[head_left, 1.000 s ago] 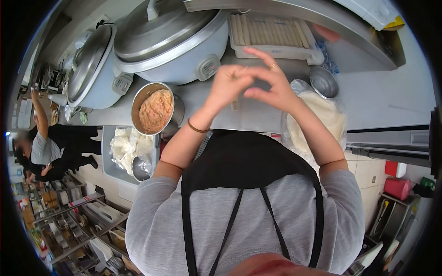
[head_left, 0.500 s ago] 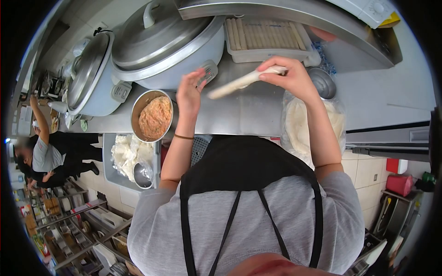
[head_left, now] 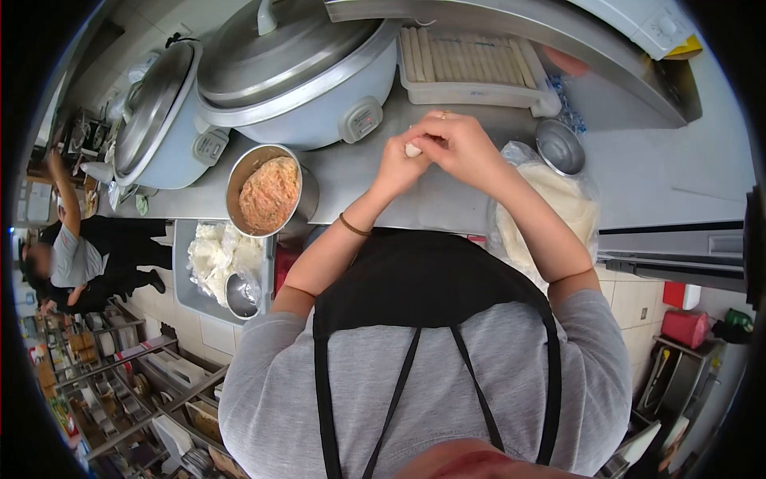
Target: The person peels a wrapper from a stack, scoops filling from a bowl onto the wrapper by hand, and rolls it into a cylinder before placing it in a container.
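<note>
My left hand and my right hand meet above the steel counter, both closed round a pale roll. Only one end of the roll shows between the fingers; the rest is hidden. A steel pot of orange-pink filling stands to the left of my hands. To their right lies a stack of pale wrappers in clear plastic. Behind my hands, a white plastic tray holds several similar rolls side by side.
Two large lidded cookers stand at the back left. An empty steel bowl sits at the right. A grey bin with white contents is below the counter edge. Another person is at the far left.
My left hand has moved right and closed on the roll. My right hand has come left and down to meet it, and the roll is now mostly hidden. The view has shifted slightly.
</note>
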A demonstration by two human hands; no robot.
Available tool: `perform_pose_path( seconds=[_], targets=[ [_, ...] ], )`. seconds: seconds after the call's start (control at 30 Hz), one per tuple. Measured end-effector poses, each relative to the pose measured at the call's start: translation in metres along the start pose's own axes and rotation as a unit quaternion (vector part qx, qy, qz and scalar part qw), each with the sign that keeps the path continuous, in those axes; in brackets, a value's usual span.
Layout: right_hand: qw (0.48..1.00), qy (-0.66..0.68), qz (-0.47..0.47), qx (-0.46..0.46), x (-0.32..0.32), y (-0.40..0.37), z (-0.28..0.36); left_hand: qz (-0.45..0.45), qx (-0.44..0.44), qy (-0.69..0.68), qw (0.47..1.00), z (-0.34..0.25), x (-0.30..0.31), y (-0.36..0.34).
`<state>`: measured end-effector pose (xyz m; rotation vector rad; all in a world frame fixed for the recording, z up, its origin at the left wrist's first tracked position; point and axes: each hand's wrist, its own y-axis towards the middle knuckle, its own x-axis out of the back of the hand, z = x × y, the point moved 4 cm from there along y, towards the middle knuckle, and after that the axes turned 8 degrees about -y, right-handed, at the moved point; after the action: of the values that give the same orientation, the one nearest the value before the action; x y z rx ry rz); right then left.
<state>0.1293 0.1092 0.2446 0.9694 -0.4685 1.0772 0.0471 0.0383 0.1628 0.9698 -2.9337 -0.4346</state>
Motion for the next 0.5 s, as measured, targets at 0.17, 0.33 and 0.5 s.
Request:
perform_pose_path(
  seconds=[0.17, 0.33, 0.5],
  targets=[
    [0.997, -0.039, -0.06, 0.012, 0.007, -0.001, 0.002, 0.05, 0.073, -0.082, 0.993, -0.021, -0.006, 0.002],
    [0.98, -0.15, -0.082, 0.1, 0.008, -0.009, 0.023, 0.072, 0.013, -0.027, 0.997, -0.012, 0.001, 0.001],
    [0.983, -0.063, -0.132, 0.113, 0.032, -0.008, 0.019, 0.018, 0.035, -0.076, 0.996, -0.051, -0.005, -0.004]
  ],
)
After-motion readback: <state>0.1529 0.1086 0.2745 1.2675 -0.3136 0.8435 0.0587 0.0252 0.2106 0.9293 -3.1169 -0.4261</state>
